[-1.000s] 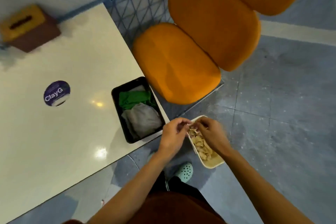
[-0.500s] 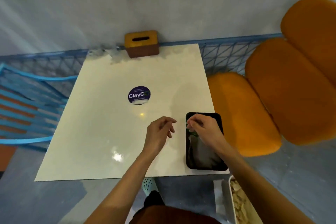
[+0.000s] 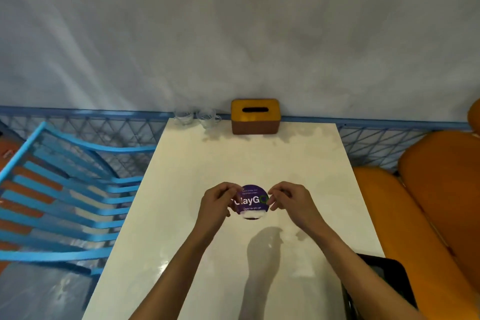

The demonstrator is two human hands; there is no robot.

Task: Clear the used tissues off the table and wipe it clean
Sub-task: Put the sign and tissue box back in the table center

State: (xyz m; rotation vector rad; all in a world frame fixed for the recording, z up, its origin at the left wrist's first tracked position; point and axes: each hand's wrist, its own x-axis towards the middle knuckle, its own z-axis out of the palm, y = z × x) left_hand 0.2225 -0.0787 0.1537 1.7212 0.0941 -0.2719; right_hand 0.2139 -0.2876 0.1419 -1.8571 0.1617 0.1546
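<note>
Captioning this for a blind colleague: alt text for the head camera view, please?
A person's left hand and right hand hover, fingers loosely curled, either side of a round purple sticker on a white table. A tissue box and two glass cups stand at its far edge; a black tray sits at the near right corner.

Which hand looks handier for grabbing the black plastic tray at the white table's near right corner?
Probably the right. The black plastic tray sits at the near right edge of the white table, partly under the right forearm; the right hand need only draw back, the left hand would cross over.
</note>
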